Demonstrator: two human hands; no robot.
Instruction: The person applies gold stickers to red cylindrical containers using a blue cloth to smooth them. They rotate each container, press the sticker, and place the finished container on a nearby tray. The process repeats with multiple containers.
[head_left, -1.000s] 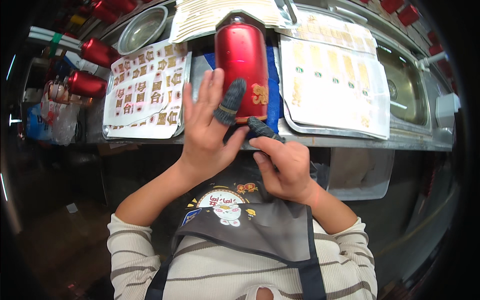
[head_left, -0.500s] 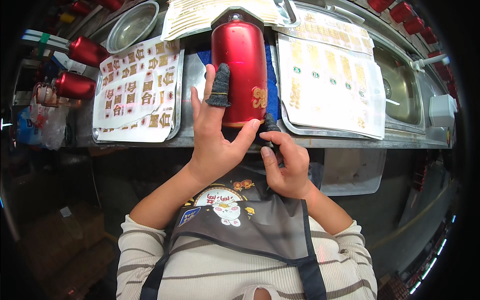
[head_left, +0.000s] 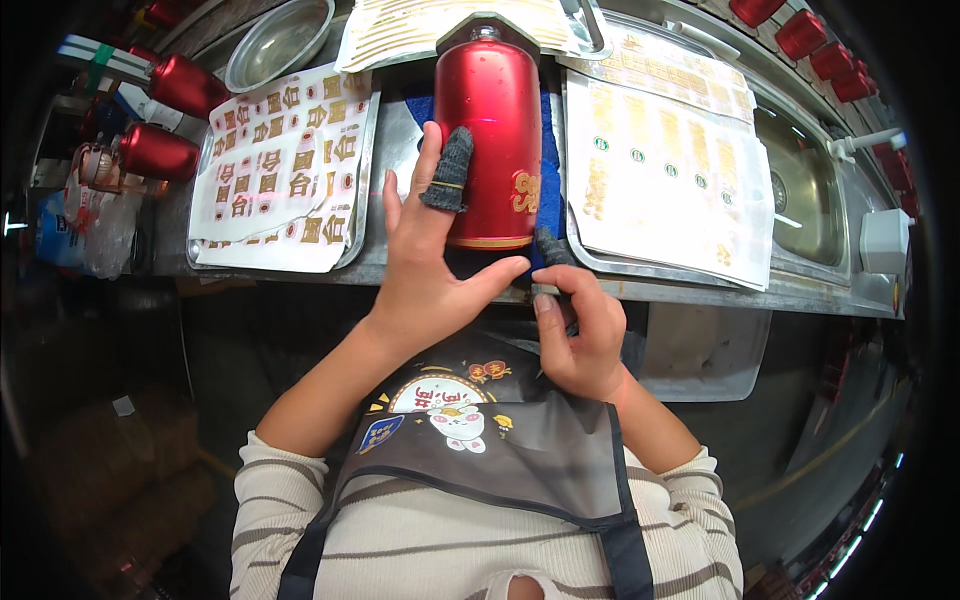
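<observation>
A glossy red bottle (head_left: 488,150) lies with its metal neck away from me, on a blue cloth (head_left: 549,180). A gold decal (head_left: 525,192) shows on its lower right side. My left hand (head_left: 425,245) is open along the bottle's left side, fingers stretched out and thumb apart near the base. One of its fingers wears a dark grey knitted finger cover (head_left: 450,170), which overlaps the bottle. Just right of the base, my right hand (head_left: 585,335) is closed in a pinch, with a dark finger cover on a finger. What small pale thing it pinches, if anything, I cannot make out.
Metal trays with gold decal sheets stand left (head_left: 280,170) and right (head_left: 670,180); another sheet stack (head_left: 450,30) lies behind. A metal bowl (head_left: 280,45) sits far left, a sink (head_left: 805,190) at right. More red bottles (head_left: 158,152) stand around the edges.
The whole view has shifted slightly. The gold decal sits a little nearer the bottle's right edge. My left thumb has come off the base's rim, and my right hand is slightly lower.
</observation>
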